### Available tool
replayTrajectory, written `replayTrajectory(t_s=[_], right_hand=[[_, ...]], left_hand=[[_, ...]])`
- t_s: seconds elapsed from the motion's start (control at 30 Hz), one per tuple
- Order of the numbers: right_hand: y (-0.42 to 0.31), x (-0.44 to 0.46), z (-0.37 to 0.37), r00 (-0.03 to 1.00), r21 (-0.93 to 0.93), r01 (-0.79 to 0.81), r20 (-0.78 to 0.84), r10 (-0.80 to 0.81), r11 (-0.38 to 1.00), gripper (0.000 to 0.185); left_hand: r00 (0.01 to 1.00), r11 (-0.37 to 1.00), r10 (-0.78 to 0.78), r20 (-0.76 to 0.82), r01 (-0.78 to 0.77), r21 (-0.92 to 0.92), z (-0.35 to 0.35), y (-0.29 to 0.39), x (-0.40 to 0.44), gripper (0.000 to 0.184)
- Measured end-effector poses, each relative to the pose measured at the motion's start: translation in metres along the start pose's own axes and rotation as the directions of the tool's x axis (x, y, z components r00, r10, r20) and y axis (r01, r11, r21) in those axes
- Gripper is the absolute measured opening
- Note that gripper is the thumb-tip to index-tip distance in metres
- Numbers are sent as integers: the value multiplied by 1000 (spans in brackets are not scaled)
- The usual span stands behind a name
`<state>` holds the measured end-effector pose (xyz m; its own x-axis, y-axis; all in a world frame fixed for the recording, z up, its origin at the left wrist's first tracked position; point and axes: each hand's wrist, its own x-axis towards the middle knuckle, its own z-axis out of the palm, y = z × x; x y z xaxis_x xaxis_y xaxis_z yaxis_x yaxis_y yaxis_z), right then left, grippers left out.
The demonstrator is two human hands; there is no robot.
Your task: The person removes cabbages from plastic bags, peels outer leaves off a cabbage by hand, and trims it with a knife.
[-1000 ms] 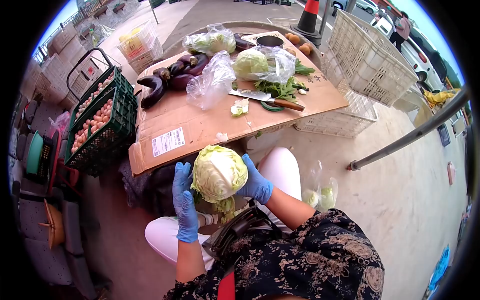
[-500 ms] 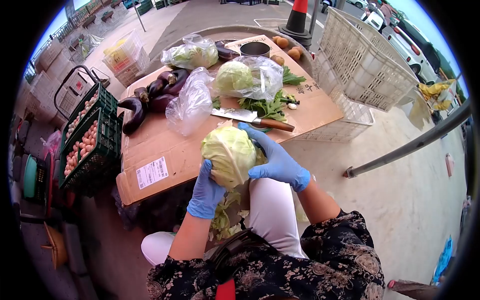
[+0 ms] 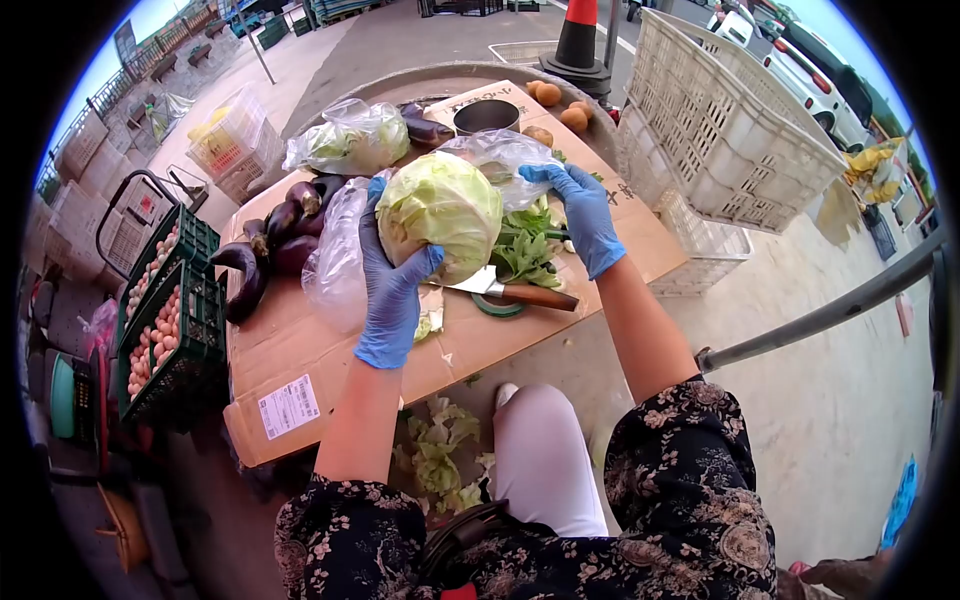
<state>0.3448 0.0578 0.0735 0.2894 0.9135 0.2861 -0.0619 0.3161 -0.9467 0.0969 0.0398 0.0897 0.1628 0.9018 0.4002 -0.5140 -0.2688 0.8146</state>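
My left hand (image 3: 388,290), in a blue glove, grips a pale green cabbage (image 3: 440,215) from its left side and underneath, above the table. To the right, my gloved right hand (image 3: 583,222) has its fingers pinched at the edge of a clear plastic bag (image 3: 505,155), partly hidden behind the cabbage. Under the cabbage lies a knife with a wooden handle (image 3: 538,295), its blade partly covered. Leafy greens (image 3: 525,250) are beside it. An empty-looking crumpled plastic bag (image 3: 335,265) lies left of my left hand.
Cardboard (image 3: 350,375) covers the table. On it are eggplants (image 3: 290,225), a bagged vegetable (image 3: 355,140), a dark round pot (image 3: 486,117) and round brown produce (image 3: 573,118). Egg crates (image 3: 175,330) stand left, white crates (image 3: 730,130) right. Loose leaves (image 3: 440,450) lie below.
The cabbage has moved up and forward from near my lap to over the table, now in my left hand alone. My right hand has left it and reached to the plastic bag.
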Motion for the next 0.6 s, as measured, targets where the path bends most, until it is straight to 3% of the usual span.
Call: replayTrajectory(t_s=[0.1,0.17,0.23,0.3,0.37,0.43,0.5,0.53,0.6], right_hand=[[-4,0,-3,996,546,-89,75,58,833,27],[4,4,-8,988,587,-100,155,10,804,35],[17,5,-14,970,640,-135,241,-30,757,40],[-1,1,-8,986,493,-91,168,9,865,45],[0,5,-14,993,419,-72,117,25,905,45],[-4,8,-19,995,154,-21,96,6,988,44],[-3,8,-12,988,-25,87,133,-83,996,43],[0,10,-10,986,-9,105,128,-103,994,43],[5,17,-10,982,18,148,112,-149,989,42]], left_hand=[[991,975,115,72,-126,185,26,-11,41,103],[922,853,322,214,-380,357,32,-30,66,104],[852,671,415,320,-524,525,29,-56,83,104],[796,513,437,418,-603,612,36,-73,85,105],[850,563,399,345,-524,639,38,-94,79,106],[862,480,360,357,-499,721,35,-108,75,106],[928,564,201,315,-372,737,28,-123,75,107],[948,598,116,296,-304,742,29,-123,76,107],[953,473,38,300,-282,835,29,-122,81,108]])
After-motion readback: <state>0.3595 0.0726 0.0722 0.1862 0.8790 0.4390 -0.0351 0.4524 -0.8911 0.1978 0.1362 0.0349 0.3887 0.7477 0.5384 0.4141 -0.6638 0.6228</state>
